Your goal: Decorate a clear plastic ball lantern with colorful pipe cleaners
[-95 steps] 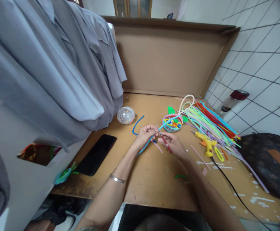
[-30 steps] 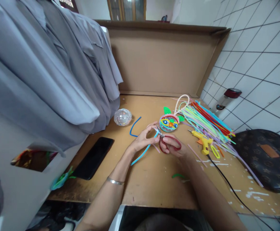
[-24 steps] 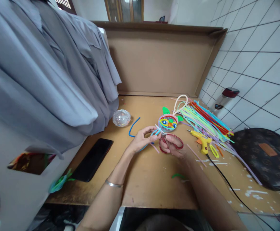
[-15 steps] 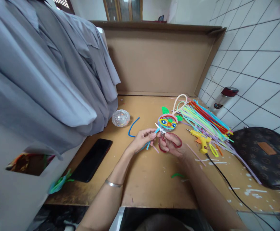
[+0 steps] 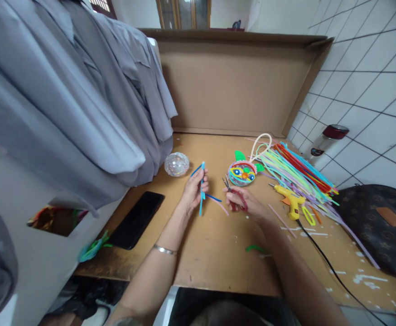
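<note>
Light blue pipe cleaner pieces (image 5: pixel 201 209) are pinched upright in my left hand (image 5: pixel 194 188), over the middle of the table. Red-handled scissors (image 5: pixel 241 202) sit in my right hand (image 5: pixel 240 201), their blades pointing up and left, apart from the pieces. Just beyond my right hand lies a decorated clear ball (image 5: pixel 242 173) with green ears, yellow-rimmed eyes and an orange nose. A plain clear faceted ball (image 5: pixel 176 164) rests beyond my left hand. A dark blue strip (image 5: pixel 214 198) and a pink strip show beside my left hand.
A yellow glue gun (image 5: pixel 291 200) with a black cable, a pipe cleaner bundle (image 5: pixel 296 170), a bottle (image 5: pixel 327 140) and a dark bag (image 5: pixel 374 226) stand right. A black phone (image 5: pixel 137 219) lies left, near hanging grey cloth (image 5: pixel 82 90). Cardboard (image 5: pixel 232 86) stands behind.
My left hand has moved left and turned, raising the light blue pieces upright and away from the scissors. My right hand still holds the scissors, now apart from the pieces.
</note>
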`<state>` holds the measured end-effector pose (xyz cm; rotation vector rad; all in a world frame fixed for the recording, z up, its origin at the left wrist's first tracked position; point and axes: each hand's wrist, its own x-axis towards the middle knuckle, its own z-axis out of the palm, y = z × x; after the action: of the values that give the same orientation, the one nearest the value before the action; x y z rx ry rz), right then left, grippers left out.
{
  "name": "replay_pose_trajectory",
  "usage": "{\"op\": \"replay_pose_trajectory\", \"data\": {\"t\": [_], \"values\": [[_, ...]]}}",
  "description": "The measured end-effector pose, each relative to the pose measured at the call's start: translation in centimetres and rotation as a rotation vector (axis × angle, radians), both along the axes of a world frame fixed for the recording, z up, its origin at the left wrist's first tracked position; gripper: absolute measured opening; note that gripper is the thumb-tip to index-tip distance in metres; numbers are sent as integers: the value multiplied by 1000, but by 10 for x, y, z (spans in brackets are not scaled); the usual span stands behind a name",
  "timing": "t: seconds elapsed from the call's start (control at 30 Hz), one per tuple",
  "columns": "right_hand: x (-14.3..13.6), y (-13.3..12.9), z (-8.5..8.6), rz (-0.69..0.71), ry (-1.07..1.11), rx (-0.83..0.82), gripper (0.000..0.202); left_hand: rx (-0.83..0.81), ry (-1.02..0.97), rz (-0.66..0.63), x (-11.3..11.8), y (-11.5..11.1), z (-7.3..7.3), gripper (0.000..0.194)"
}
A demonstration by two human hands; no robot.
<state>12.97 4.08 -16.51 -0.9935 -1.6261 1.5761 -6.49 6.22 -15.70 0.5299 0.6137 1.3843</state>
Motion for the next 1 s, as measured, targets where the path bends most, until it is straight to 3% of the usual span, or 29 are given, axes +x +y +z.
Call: {"op": "replay_pose_trajectory", "data": {"t": [0.1, 0.2, 0.3, 0.53, 0.73, 1.0], "values": [[-5, 2, -5, -201, -517, 221, 39, -78, -158, 82, -10, 4, 3, 15], [-14, -4, -3, -287, -1034, 407, 34, -103, -247, 85, -12, 3, 4, 12], [-20, -10, 0, -262, -1212, 473, 35, -105, -275, 64, -9, 0, 6, 16], [-18, -10, -6, -231, -1184, 700, 29, -126, -250, 58, 1, -2, 8, 16], [-30, -15, -13, -250, -644, 781, 28, -83, -161, 100, 17, -7, 4, 18], [-39, -21, -24, -238, -697, 839, 30, -29, -106, 87, 37, -14, -6, 29]]}}
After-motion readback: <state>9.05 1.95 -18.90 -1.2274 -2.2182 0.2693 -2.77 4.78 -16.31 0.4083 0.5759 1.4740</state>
